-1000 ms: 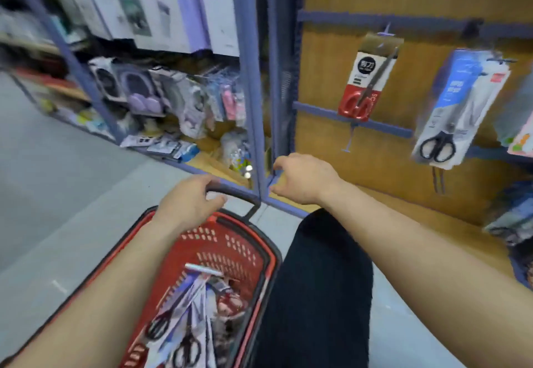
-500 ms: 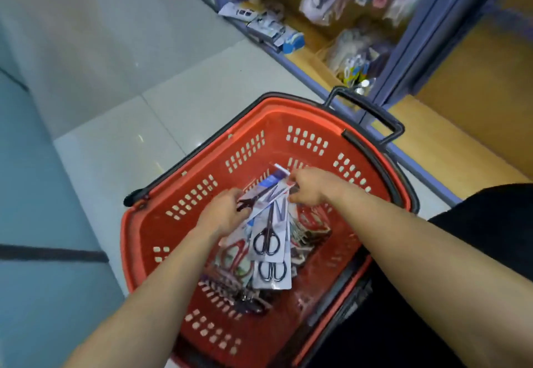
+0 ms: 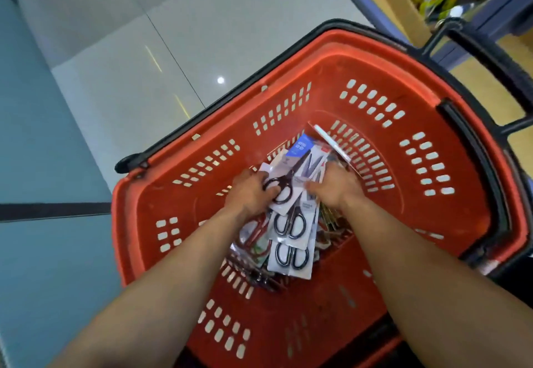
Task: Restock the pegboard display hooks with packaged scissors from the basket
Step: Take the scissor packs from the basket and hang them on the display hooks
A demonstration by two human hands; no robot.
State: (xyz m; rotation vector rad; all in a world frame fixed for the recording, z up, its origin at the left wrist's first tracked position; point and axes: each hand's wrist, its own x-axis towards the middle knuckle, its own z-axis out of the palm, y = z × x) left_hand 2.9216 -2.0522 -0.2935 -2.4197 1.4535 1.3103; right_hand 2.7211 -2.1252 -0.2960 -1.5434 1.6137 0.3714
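A red plastic basket (image 3: 340, 76) stands on the floor below me, with several packaged scissors piled in its bottom. Both of my hands are down inside it. My left hand (image 3: 250, 193) grips the lower left of the top pack of black-handled scissors (image 3: 291, 177), its thumb over the handles. My right hand (image 3: 336, 184) holds the right side of the same pile of packs. Two more packs of black-handled scissors (image 3: 291, 240) lie just under them, and a red-handled pack (image 3: 252, 236) lies to the left. The pegboard is out of view.
The basket's black carry handle (image 3: 490, 59) sticks out at the upper right, toward the wooden bottom shelf (image 3: 395, 1) of the display. Grey floor tiles (image 3: 121, 59) spread to the left of the basket.
A second ago my hands were at the basket handle and shelf post, facing the pegboard. I have since looked down, both hands went into the basket and took hold of the scissors packs.
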